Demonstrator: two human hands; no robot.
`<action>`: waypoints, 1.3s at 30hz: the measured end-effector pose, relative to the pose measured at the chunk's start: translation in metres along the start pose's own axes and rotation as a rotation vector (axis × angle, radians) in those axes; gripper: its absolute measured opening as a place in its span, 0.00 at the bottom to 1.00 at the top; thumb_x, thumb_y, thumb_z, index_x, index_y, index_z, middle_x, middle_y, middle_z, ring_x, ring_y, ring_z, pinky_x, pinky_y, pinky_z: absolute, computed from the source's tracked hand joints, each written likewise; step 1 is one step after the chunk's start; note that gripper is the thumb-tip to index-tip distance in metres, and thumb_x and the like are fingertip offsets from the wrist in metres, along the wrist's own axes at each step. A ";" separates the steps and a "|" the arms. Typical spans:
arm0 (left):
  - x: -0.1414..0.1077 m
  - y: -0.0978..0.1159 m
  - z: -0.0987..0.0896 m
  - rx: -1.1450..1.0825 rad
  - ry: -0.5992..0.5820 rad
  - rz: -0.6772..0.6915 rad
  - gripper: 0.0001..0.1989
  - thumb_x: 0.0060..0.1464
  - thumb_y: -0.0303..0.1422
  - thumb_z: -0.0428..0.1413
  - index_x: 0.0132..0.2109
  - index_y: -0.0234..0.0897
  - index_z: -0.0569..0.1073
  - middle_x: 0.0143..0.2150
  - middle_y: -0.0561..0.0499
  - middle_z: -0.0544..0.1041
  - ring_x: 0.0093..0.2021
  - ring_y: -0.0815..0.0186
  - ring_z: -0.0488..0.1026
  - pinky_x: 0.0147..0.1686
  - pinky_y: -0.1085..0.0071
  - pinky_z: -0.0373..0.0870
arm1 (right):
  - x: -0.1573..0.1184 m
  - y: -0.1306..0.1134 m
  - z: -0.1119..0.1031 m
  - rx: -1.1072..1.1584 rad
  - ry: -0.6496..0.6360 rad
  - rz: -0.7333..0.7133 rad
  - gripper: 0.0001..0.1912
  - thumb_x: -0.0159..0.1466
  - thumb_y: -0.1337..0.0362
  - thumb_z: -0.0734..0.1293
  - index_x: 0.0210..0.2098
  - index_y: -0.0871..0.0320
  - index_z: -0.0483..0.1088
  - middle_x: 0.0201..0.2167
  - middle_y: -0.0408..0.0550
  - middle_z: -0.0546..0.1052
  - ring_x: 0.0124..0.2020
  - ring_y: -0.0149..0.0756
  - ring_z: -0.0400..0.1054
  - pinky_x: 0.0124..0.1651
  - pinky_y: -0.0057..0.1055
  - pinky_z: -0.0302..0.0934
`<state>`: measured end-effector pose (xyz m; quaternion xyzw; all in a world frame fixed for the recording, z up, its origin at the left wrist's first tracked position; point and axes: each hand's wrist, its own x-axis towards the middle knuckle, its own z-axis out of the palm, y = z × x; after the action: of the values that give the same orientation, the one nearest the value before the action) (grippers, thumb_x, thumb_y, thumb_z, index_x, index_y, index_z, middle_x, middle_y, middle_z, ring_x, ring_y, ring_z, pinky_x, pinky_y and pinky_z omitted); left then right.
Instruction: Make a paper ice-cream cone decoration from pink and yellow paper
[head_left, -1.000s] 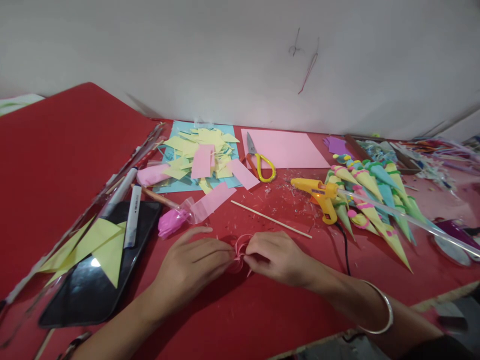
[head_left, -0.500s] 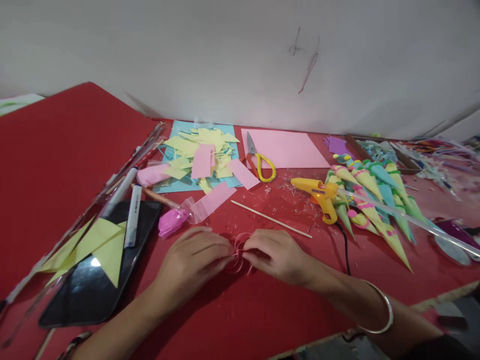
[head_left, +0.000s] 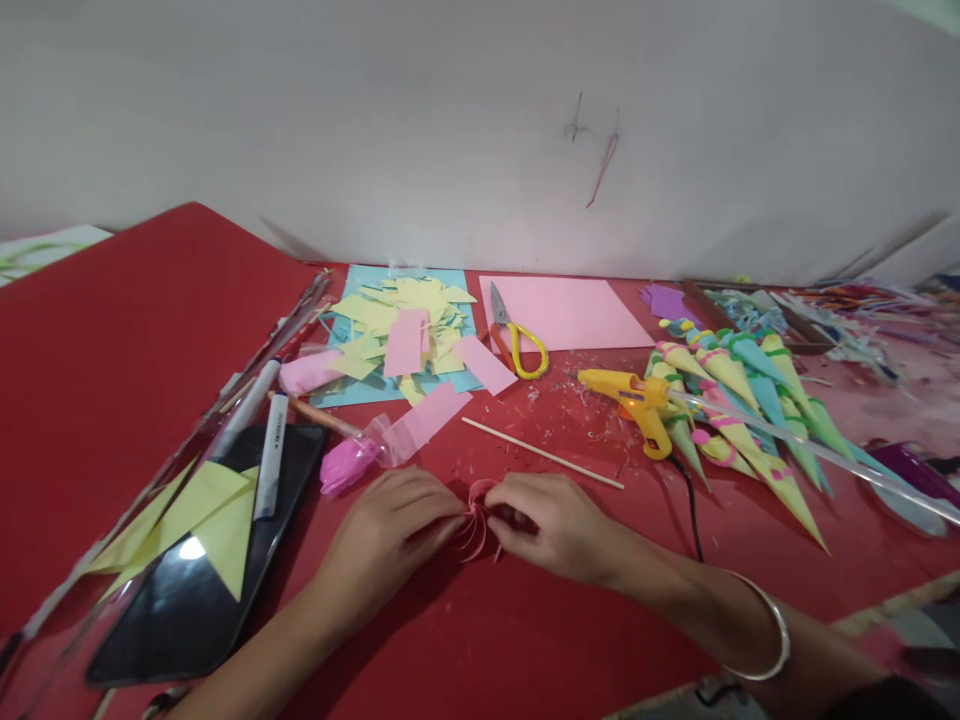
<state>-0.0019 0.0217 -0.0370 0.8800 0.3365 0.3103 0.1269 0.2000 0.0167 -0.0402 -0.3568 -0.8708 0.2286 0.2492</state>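
A small piece of curled pink paper strips (head_left: 474, 530) is held between my hands, low in the middle of the head view. My left hand (head_left: 397, 520) pinches its left side, fingertips pressed together. From the right, my right hand (head_left: 551, 525) grips the other side between thumb and fingers. Just beyond the hands lies a thin wooden stick (head_left: 541, 453). A yellow glue gun (head_left: 634, 400) rests to the right, its clear glue stick reaching over a pile of paper cones (head_left: 750, 420). The fingertips partly hide the curled paper.
Yellow-handled scissors (head_left: 517, 340) lie on a pink sheet (head_left: 577, 312). Yellow paper pieces (head_left: 412, 300) cover a blue sheet. At left, a black phone-like slab (head_left: 187, 590) carries folded yellow paper (head_left: 217, 505) and a marker (head_left: 271, 455). A pink bundle (head_left: 349, 462) lies beyond my left hand.
The camera view has tilted up slightly, so the table items appear lower. My right hand's fingers have shifted a little on the curled pink paper; both hands still hold it.
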 end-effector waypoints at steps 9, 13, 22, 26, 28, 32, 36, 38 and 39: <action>-0.001 0.005 0.000 0.117 -0.007 0.084 0.14 0.58 0.32 0.47 0.26 0.37 0.69 0.25 0.55 0.74 0.26 0.70 0.63 0.28 0.73 0.58 | -0.002 0.005 0.002 -0.051 0.000 -0.068 0.07 0.64 0.66 0.58 0.37 0.58 0.67 0.31 0.46 0.75 0.32 0.30 0.68 0.34 0.24 0.58; -0.001 0.005 0.002 0.141 -0.022 0.077 0.15 0.59 0.32 0.46 0.25 0.37 0.69 0.24 0.56 0.73 0.26 0.70 0.63 0.28 0.73 0.56 | -0.002 0.005 0.003 -0.068 -0.009 -0.094 0.10 0.65 0.65 0.56 0.35 0.58 0.67 0.32 0.47 0.75 0.33 0.30 0.68 0.35 0.24 0.58; 0.001 0.005 0.000 0.155 -0.104 0.056 0.21 0.61 0.36 0.41 0.25 0.37 0.70 0.24 0.55 0.74 0.26 0.70 0.65 0.30 0.72 0.56 | 0.000 0.006 0.004 -0.076 0.019 -0.148 0.17 0.67 0.62 0.51 0.34 0.60 0.69 0.32 0.48 0.76 0.34 0.30 0.68 0.36 0.23 0.60; 0.001 0.004 0.001 0.140 -0.114 0.057 0.21 0.61 0.36 0.40 0.25 0.37 0.70 0.25 0.55 0.73 0.26 0.70 0.65 0.29 0.72 0.56 | 0.000 0.006 0.003 -0.081 0.031 -0.194 0.20 0.68 0.62 0.50 0.32 0.61 0.69 0.30 0.48 0.76 0.33 0.30 0.68 0.36 0.23 0.60; 0.001 0.005 0.001 0.141 -0.113 0.055 0.21 0.61 0.36 0.40 0.25 0.37 0.69 0.24 0.55 0.73 0.26 0.70 0.65 0.29 0.72 0.56 | 0.000 0.005 0.002 -0.084 0.044 -0.222 0.21 0.68 0.62 0.49 0.31 0.61 0.69 0.29 0.47 0.75 0.31 0.30 0.67 0.35 0.23 0.59; 0.000 0.006 0.000 0.136 -0.093 0.056 0.21 0.61 0.36 0.40 0.25 0.37 0.70 0.25 0.55 0.74 0.26 0.70 0.66 0.29 0.72 0.56 | 0.001 0.005 0.001 -0.058 0.057 -0.240 0.20 0.68 0.63 0.50 0.31 0.61 0.69 0.27 0.46 0.74 0.30 0.28 0.66 0.34 0.22 0.59; 0.000 0.005 -0.001 0.154 -0.083 0.049 0.21 0.61 0.36 0.40 0.25 0.37 0.70 0.25 0.55 0.74 0.26 0.70 0.66 0.30 0.72 0.56 | 0.002 0.005 0.000 -0.064 0.041 -0.242 0.20 0.68 0.64 0.50 0.31 0.61 0.69 0.26 0.46 0.73 0.29 0.28 0.65 0.32 0.23 0.58; 0.000 0.005 -0.002 0.161 -0.080 0.043 0.21 0.61 0.35 0.40 0.25 0.37 0.70 0.25 0.55 0.74 0.26 0.70 0.66 0.30 0.71 0.56 | 0.002 0.005 -0.001 -0.069 0.044 -0.251 0.19 0.68 0.64 0.50 0.31 0.61 0.69 0.26 0.46 0.73 0.28 0.28 0.64 0.32 0.23 0.57; 0.000 0.006 -0.002 0.159 -0.077 0.041 0.21 0.61 0.35 0.41 0.25 0.38 0.70 0.25 0.55 0.74 0.26 0.70 0.67 0.30 0.71 0.56 | 0.001 0.005 -0.001 -0.068 0.051 -0.263 0.18 0.68 0.65 0.50 0.31 0.61 0.69 0.26 0.46 0.73 0.29 0.28 0.65 0.32 0.22 0.57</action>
<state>-0.0004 0.0177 -0.0329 0.9052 0.3369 0.2512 0.0631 0.2025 0.0210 -0.0415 -0.2537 -0.9106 0.1554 0.2869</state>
